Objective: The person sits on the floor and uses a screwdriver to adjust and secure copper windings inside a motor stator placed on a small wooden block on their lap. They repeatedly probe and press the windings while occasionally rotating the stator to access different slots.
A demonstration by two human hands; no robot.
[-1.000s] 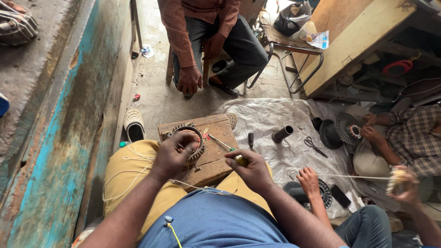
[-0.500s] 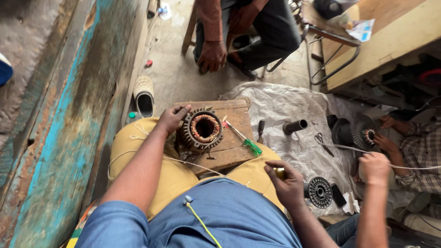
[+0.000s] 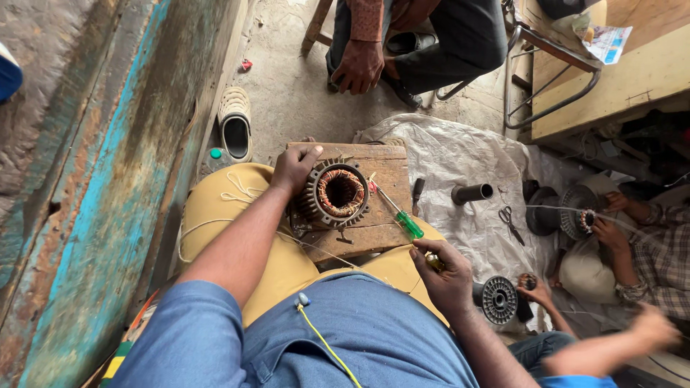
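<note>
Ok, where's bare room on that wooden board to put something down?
The board is bare along its far edge, above the stator, and right of the screwdriver. It is crowded on the left, where the left hand grips the stator.

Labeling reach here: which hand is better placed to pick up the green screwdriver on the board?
Right, probably. The right hand sits just below the screwdriver handle but seems to hold something small. The left hand is gripping the stator across the board.

Left hand (image 3: 293,167) steadies stator (image 3: 336,192) on wooden board (image 3: 384,172); right hand (image 3: 445,276) beside screwdriver (image 3: 399,215)
</note>
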